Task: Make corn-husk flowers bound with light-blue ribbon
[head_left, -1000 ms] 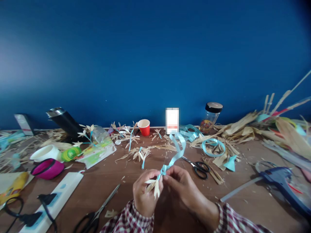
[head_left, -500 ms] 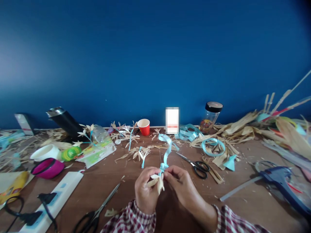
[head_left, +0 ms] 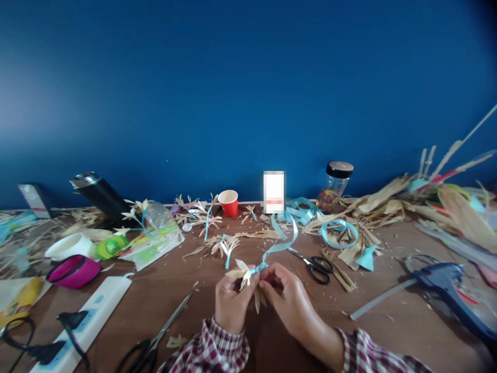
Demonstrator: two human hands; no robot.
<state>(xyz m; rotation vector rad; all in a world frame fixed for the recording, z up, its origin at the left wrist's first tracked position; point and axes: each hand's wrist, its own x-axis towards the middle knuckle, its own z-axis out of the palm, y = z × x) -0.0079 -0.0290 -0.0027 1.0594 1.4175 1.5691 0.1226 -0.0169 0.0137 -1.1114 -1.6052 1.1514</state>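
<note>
My left hand (head_left: 233,306) is closed on a small corn husk flower (head_left: 244,273), whose pale petals point up and to the left above the thumb. Pale blue ribbon (head_left: 288,243) wraps the flower's stem, and its loose end curls away toward the back of the table. Fingertips of my right hand (head_left: 295,306) pinch together at the wrapped stem, right beside the left fingers. Another husk petal hangs below, between the hands. Exactly what the right fingertips grip is partly hidden.
Black-handled scissors (head_left: 319,269) lie right of my hands, and another pair of scissors (head_left: 163,329) lies front left. A blue glue gun (head_left: 440,280) rests at the right. A red paper cup (head_left: 230,207), a lidded jar (head_left: 337,187) and a power strip (head_left: 95,311) stand around, among husk scraps.
The flower has turned from hanging downward to pointing up and left. The ribbon's loose end has swung to the right. Both hands remain close together.
</note>
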